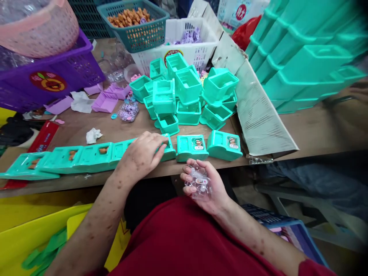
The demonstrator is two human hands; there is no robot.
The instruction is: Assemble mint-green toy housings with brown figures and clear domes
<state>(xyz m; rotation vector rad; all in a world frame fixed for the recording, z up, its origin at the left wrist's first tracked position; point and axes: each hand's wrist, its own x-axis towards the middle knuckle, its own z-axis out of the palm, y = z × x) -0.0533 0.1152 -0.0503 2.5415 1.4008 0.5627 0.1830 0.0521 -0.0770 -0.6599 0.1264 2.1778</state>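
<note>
With the left hand (142, 155) pressing a teal plastic case (168, 147) in the row at the wooden surface (115, 128) edge, the right hand (202, 184), loosely cupping small clear plastic pieces (199, 183), could spill them.

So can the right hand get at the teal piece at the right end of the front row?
Probably yes. The right hand sits just below the table edge, and nothing lies between it and the rightmost teal piece. But it is cupped around small clear parts, so its fingers are not free.

Worn wooden worktable (316, 134); blue crate (290, 230) on floor beneath.
</note>
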